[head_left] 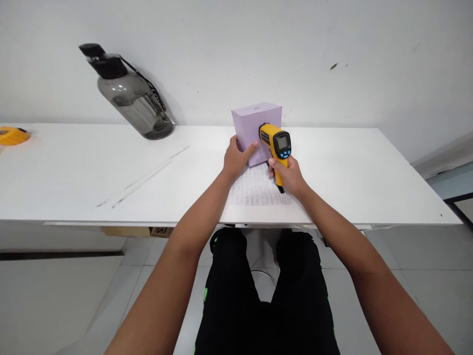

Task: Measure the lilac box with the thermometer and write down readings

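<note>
A pale purple box (254, 125) stands tilted over the white table in front of me. My left hand (236, 157) grips its left side, with the thumb across the near face. Wrapped round the handle of a yellow and black infrared thermometer (273, 135) is my right hand (290, 173). The thermometer's nose points at the box's near face, close to it; whether they touch I cannot tell. Its small grey screen and blue buttons face me. Below both hands lies a sheet covered in rows of small writing (254, 190).
A grey see-through water bottle (133, 98) with a black lid and strap stands at the back left near the wall. At the far left edge of the table (66, 172) is a yellow and black object (13, 135), partly cut off. Dark scuffs mark the tabletop.
</note>
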Tool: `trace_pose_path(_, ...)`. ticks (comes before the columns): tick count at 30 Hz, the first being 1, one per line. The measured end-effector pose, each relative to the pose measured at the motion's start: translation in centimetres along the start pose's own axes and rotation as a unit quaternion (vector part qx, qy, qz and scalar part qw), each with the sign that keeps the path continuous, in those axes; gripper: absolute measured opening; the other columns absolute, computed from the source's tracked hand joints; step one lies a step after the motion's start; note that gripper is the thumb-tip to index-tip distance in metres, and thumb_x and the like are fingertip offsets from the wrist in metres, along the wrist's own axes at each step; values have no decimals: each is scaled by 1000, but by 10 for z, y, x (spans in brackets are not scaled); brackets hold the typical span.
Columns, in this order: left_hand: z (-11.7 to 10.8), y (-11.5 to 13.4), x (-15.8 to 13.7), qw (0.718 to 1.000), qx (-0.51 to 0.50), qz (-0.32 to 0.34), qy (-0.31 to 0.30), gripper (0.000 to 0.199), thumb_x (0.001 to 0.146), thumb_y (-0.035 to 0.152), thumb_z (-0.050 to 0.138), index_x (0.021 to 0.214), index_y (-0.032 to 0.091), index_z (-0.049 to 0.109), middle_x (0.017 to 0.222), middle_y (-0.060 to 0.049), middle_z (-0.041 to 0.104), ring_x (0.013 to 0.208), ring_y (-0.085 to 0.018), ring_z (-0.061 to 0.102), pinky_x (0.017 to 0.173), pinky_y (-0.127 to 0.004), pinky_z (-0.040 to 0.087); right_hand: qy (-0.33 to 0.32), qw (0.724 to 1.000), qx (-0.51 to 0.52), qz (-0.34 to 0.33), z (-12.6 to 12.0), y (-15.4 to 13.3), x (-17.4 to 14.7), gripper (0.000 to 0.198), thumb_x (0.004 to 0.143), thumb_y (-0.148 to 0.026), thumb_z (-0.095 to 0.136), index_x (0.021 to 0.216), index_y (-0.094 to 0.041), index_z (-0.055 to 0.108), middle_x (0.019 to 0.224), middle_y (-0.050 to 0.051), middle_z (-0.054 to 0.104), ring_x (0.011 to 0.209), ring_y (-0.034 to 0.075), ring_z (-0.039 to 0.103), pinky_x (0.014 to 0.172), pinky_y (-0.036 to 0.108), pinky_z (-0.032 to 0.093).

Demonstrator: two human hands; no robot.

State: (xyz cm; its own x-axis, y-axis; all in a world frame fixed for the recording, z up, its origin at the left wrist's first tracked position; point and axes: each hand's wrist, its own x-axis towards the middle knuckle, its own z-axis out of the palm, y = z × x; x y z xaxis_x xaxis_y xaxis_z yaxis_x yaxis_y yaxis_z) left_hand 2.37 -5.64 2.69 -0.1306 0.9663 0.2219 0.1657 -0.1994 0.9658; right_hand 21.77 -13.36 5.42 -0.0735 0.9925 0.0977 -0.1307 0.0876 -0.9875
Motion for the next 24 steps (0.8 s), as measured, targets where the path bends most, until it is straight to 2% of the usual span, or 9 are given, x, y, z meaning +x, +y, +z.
trace_pose_path(13,0,-3,2,1000,-12,1,-5,79,76,78,96,131,29,68,135,-12,79,130,-35,75,116,-54,59,13,1000,4,7,1,-6,-1,76,63,-79,102,103,-25,65,72,-8,63,60,10,58,61,29,53)
trace_pose_path(24,0,-3,2,1000,-11,2,-7,76,77,76,96,130,29,67,137,-11,78,130,-35,75,114,-53,59,-4,1000,-6,-2,-2,-3,0,69,72,-75,99,106,-26,64,76,-7,62,63,11,58,63,31,56)
